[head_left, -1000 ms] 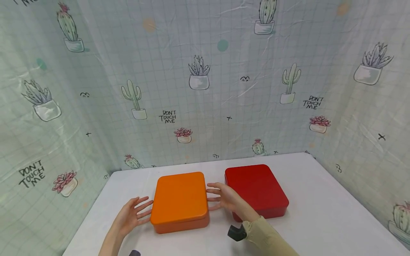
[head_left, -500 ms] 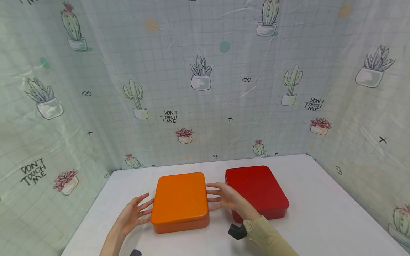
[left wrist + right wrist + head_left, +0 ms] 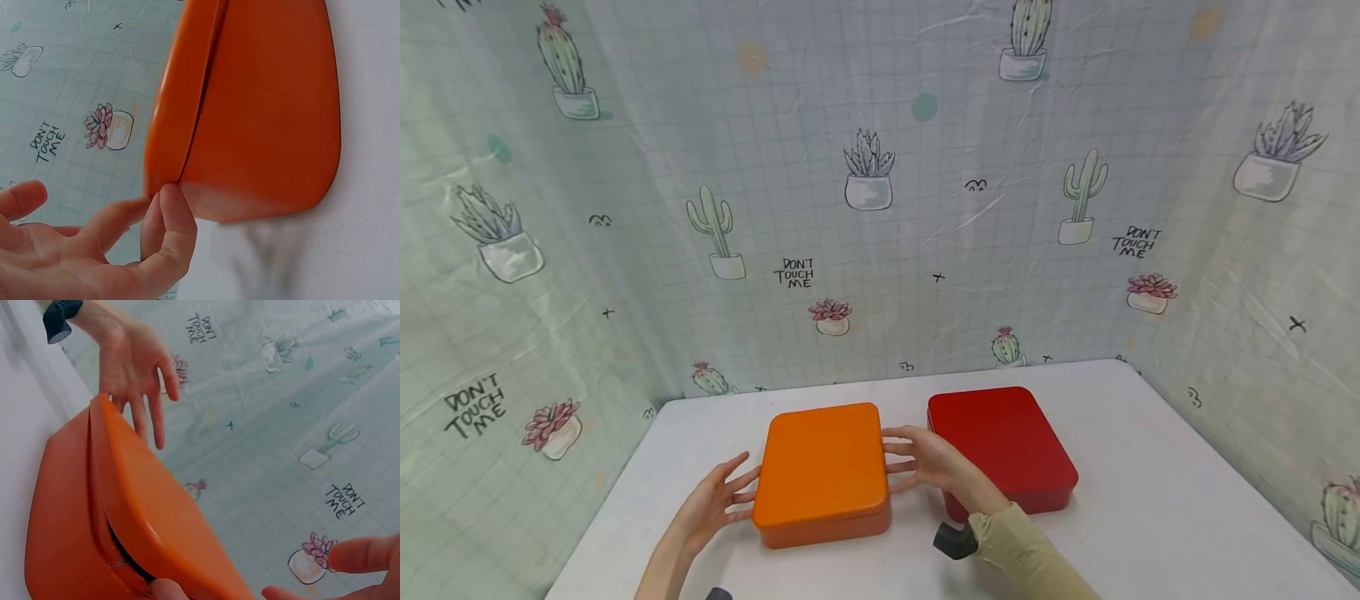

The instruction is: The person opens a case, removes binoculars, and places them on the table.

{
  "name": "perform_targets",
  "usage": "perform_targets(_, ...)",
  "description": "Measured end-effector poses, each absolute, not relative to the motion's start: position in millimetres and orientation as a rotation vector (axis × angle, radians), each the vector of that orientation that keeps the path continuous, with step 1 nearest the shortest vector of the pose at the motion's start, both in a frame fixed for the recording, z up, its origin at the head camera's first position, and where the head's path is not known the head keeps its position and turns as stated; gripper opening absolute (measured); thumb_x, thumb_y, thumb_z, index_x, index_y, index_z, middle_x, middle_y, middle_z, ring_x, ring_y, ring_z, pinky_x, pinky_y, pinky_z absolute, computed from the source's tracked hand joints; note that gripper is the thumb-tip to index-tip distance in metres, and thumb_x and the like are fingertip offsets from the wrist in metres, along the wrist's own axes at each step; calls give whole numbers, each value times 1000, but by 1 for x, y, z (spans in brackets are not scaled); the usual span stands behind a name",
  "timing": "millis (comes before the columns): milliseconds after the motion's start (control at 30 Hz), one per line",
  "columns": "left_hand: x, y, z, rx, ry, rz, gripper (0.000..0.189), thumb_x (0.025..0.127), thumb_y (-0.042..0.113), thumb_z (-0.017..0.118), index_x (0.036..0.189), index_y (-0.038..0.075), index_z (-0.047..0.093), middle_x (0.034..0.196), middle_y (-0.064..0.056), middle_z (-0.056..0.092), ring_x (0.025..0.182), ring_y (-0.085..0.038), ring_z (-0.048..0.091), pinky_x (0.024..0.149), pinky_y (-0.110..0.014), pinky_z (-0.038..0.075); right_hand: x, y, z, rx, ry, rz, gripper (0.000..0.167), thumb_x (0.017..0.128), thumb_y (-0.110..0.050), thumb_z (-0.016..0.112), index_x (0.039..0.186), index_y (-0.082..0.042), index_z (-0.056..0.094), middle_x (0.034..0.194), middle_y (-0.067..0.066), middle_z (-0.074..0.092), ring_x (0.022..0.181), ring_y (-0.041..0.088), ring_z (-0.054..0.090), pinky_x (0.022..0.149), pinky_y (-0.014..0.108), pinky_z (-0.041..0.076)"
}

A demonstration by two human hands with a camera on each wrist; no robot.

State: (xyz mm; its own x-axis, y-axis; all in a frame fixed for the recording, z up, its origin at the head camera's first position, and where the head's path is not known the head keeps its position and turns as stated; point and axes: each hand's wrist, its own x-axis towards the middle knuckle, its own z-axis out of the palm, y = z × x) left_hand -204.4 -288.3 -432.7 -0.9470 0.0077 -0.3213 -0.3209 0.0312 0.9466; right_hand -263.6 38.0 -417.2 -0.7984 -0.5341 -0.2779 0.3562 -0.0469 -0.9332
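Note:
A square orange tin box [image 3: 822, 462] sits on the white table, its lid on. My left hand [image 3: 703, 507] is at its left side with fingers spread, and my right hand [image 3: 934, 461] is at its right side with fingers extended. In the left wrist view, fingertips [image 3: 172, 194] meet the lower edge of the lid [image 3: 169, 119] at a corner. The right wrist view shows a dark gap between lid and base [image 3: 62, 519], with a right fingertip [image 3: 167, 590] right at it. Both thumbs stand away from the box.
A closed red tin box [image 3: 1000, 442] stands to the right, partly behind my right hand and forearm. The white table [image 3: 1150, 500] backs onto a curtain [image 3: 880, 242] printed with cacti. A black strap device [image 3: 955, 542] is on my right wrist.
My left hand has shifted slightly, its thumb and fingers spreading wider by the box. My right hand and both boxes stay in place.

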Motion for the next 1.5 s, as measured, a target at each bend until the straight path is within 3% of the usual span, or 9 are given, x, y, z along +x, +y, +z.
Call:
perform_targets(667,-197,-294,-421,-268,2022,2005,68,93,53,24,144,12,8,144,-18,25,97,-17,54,86,-35,47,-260,38,-408,-288,1667,-1880,55,94,-35,36,138,-4,27,142,26,26,114,39,47,84,50,47)
perform_targets(900,-192,-301,-418,-254,2018,2007,70,92,55,23,144,11,7,144,-15,27,98,-17,54,87,-35,47,-261,36,-407,-314,1688,-1842,56,93,-36,37,138,-5,28,142,26,27,109,33,53,82,49,49)
perform_targets(1000,-189,-305,-417,-221,2001,2001,70,93,54,23,144,10,4,140,-9,38,98,-16,55,87,-34,47,-260,34,-407,-325,1711,-1824,55,93,-36,39,138,-5,30,141,25,30,106,30,54,82,47,50)
perform_targets(1167,-181,-316,-418,-91,1938,1982,69,94,50,21,144,9,-2,122,15,53,99,-12,55,88,-32,46,-257,30,-407,-355,1745,-1785,55,92,-36,40,136,-5,32,138,24,36,102,27,56,83,44,50)
perform_targets(1233,-178,-321,-418,-40,1905,1983,61,95,49,21,145,19,4,117,21,54,100,-10,54,88,-31,46,-256,28,-406,-374,1749,-1774,56,92,-37,41,136,-4,33,137,23,38,100,27,56,84,43,50)
perform_targets(1367,-174,-329,-416,30,1865,1982,61,95,48,19,144,21,-4,111,27,54,100,-8,54,89,-28,46,-254,25,-403,-414,1730,-1767,58,92,-39,40,137,-3,31,138,23,36,101,28,55,86,43,49)
perform_targets(1467,-172,-336,-416,84,1796,2006,46,95,47,17,140,38,7,109,28,55,100,-7,54,89,-27,46,-252,20,-402,-418,1715,-1780,58,92,-39,40,137,-3,31,138,23,35,101,28,55,86,44,49)
perform_targets(1500,-171,-338,-416,101,1764,2018,38,96,46,17,134,45,19,110,27,55,100,-7,54,90,-27,46,-252,19,-402,-416,1712,-1785,58,92,-39,40,136,-2,31,138,23,35,100,28,55,85,44,49)
